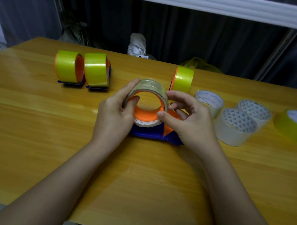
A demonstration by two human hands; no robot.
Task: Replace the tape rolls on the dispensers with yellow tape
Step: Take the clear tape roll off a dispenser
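A blue dispenser (148, 132) with an orange hub (144, 114) stands in the middle of the table, a clear tape roll (150, 87) sitting on the hub. My left hand (118, 108) grips the roll's left side, thumb inside the hub. My right hand (188, 117) pinches the roll's right edge, thumb on the orange rim. Two dispensers with yellow tape (66, 65) (95, 69) stand at the back left, and a third (183, 79) stands behind the roll. One loose yellow roll (296, 128) lies flat at the far right.
Three loose clear rolls (209, 101) (236, 127) (254, 112) lie flat to the right of my right hand. The wooden table (135, 176) ends close to my body; dark curtains and a white bundle (137, 45) are behind the far edge.
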